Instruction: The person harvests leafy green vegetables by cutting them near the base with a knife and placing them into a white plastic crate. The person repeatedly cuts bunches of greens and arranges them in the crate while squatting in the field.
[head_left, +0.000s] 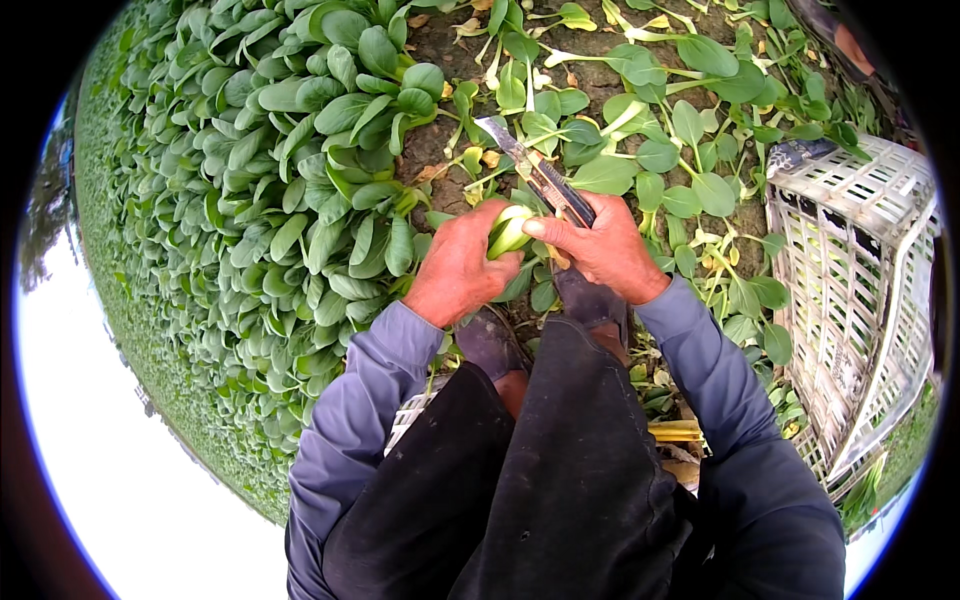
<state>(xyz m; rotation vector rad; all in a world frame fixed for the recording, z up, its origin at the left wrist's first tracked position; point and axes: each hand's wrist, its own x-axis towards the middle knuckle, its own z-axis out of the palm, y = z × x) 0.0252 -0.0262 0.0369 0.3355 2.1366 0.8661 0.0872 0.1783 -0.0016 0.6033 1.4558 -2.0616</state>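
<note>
My left hand (465, 262) holds the pale base of a leafy green, likely bok choy (511, 231), in front of my knees. My right hand (611, 244) grips the dark handle of a knife (555, 184), its blade pointing up and left, away from me. The right thumb touches the pale stalks. The leaves of the held plant are mostly hidden beneath the hands. Cut leaves (656, 156) with pale stalks lie scattered over the soil beyond the hands.
Dense rows of leafy greens (300, 150) grow at the left. A white slatted plastic crate (840, 262) stands at the right, with patterned cloth (799, 156) at its rim. My shoes (491, 341) are on the ground below my hands. Part of another white crate (409, 420) shows beside my leg.
</note>
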